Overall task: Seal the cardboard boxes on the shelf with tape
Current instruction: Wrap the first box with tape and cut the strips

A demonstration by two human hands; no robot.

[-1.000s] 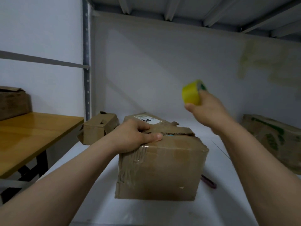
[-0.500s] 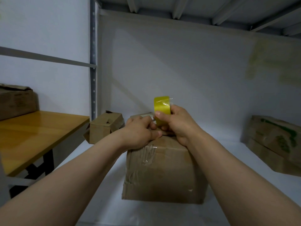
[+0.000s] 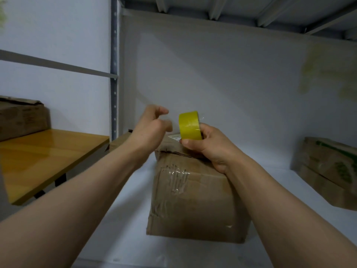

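Rear wall point(image 3: 222, 78): plain white panel, faint yellowish stains at upper right. Shelf surface point(image 3: 127, 219): white, smooth, extends to rear wall. Overhead: grey metal deck with ribbed cross-beams point(image 3: 214, 6). Perforated steel upright point(image 3: 114, 74) at left bay edge; grey horizontal rail point(image 3: 56, 64) meets it from left. Beyond upright: white wall, glossy wooden table point(image 3: 48, 153) on dark legs, reflection on top. Lighting dim, even, bluish; soft shadows on rear panel.
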